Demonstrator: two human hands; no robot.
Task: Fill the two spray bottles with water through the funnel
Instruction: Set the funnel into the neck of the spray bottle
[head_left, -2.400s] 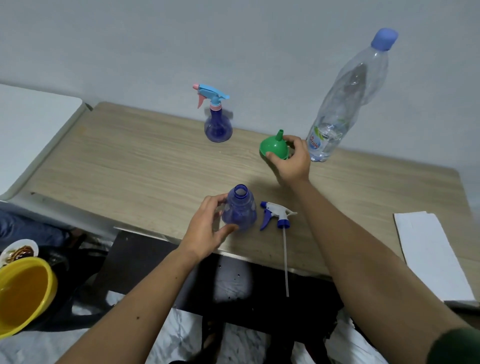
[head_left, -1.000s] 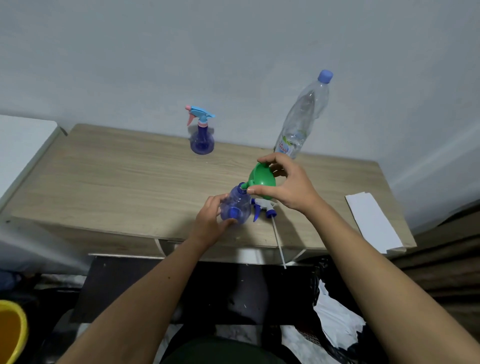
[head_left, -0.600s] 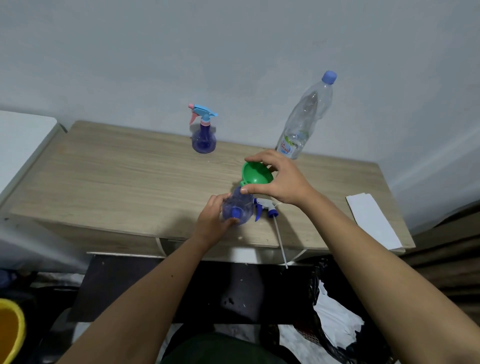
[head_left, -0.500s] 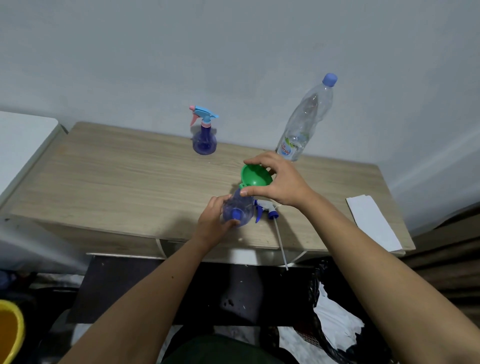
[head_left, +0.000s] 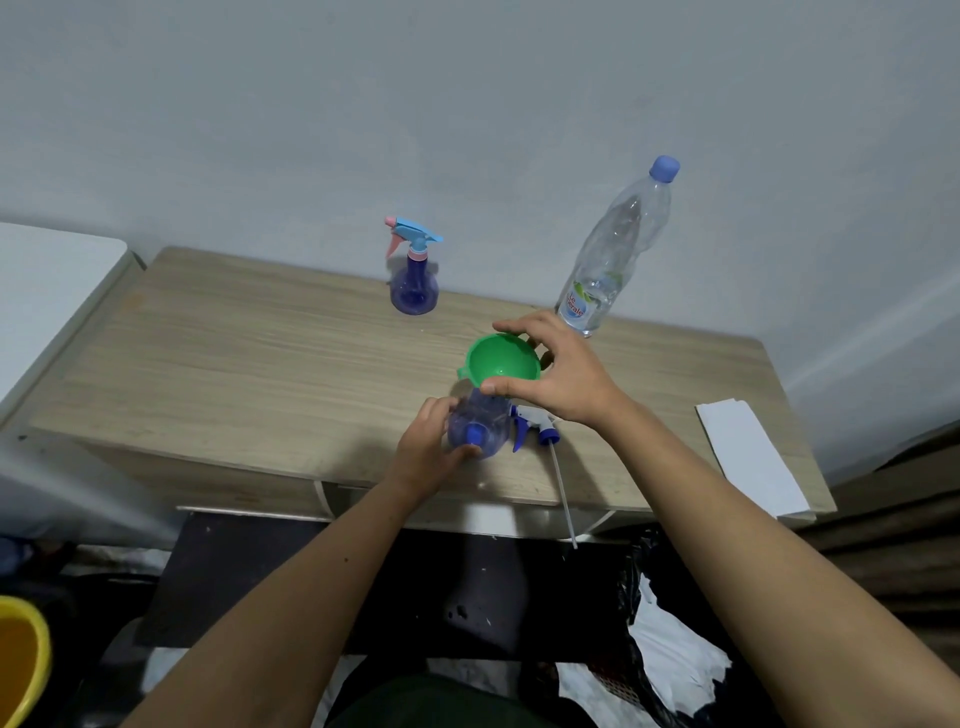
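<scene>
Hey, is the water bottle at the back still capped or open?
Capped. The water bottle stands upright by the wall with its blue cap on top, and neither hand touches it.

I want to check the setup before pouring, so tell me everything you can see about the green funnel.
The green funnel looks like smooth, glossy plastic, a round bowl with a small tab on its rim at the left. It stands mouth up over the neck of the open spray bottle near the table's front edge; its spout is hidden below the bowl. The bowl looks empty. The right hand pinches its rim, thumb at the near side and fingers at the far side, while the left hand holds the bottle.
</scene>
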